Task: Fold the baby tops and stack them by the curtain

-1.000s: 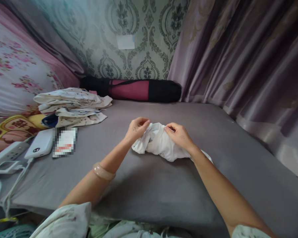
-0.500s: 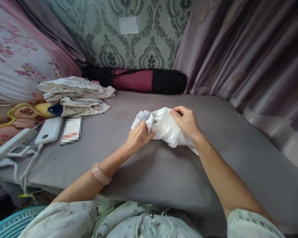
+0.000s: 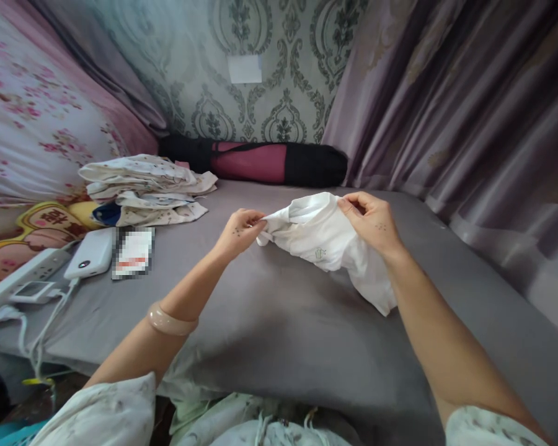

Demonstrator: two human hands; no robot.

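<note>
Stretched between my two hands is a white shirt [image 3: 330, 232] with a round neckline and a small green print on its front. My left hand [image 3: 242, 232] pinches the shirt at its left side. At the right, my right hand [image 3: 369, 220] grips the fabric near the neckline between thumb and fingers. One corner of the cloth hangs down beneath my right wrist. The shirt is over the grey sheet [image 3: 279, 328], partly bunched in folds.
Folded patterned clothes [image 3: 144, 186] lie in a stack at the back left. Nearby are a white power bank [image 3: 89, 254], a blurred flat item [image 3: 133, 253] and a power strip [image 3: 21, 275] with cables. A maroon-and-black long bag [image 3: 251, 162] runs along the wall.
My hands have moved apart, the left one leftward and the right one slightly rightward. The bunched shirt has spread wider, showing its neckline and print, with more fabric hanging at the right.
</note>
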